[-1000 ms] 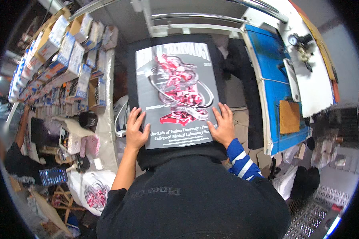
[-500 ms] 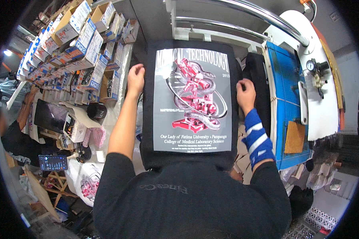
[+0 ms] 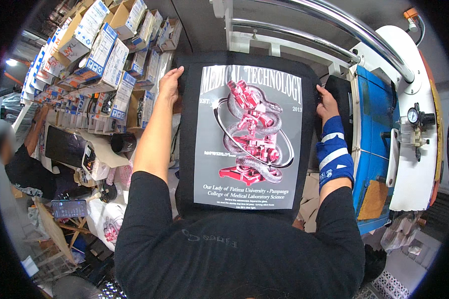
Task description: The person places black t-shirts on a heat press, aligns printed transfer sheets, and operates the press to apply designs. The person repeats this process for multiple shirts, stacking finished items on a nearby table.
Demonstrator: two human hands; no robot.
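Note:
A black T-shirt (image 3: pixel 187 174) lies spread flat before me. On its front sits a glossy rectangular print (image 3: pixel 214 174) with a red microscope, a silver snake coiled round it, and white lettering above and below. My left hand (image 3: pixel 170 85) is closed at the shirt's upper left edge, fingertips against the cloth. At the upper right edge, my right hand (image 3: pixel 327 103) pinches the fabric, thumb and fingers close together. A blue wrap with pale stripes (image 3: pixel 335 154) covers my right forearm.
White-and-blue cardboard boxes (image 3: pixel 102 55) crowd the left. A person's black sleeve (image 3: pixel 27 167) is beyond, near a phone (image 3: pixel 70 208). Chrome bars (image 3: pixel 294 32) cross the far side. At right stand a blue panel (image 3: pixel 376 124) and a white machine with a pressure gauge (image 3: pixel 413 115).
Both hands have moved farther forward to the shirt's upper edges and taken hold there. The view has shifted, and the print now appears slightly tilted and farther right.

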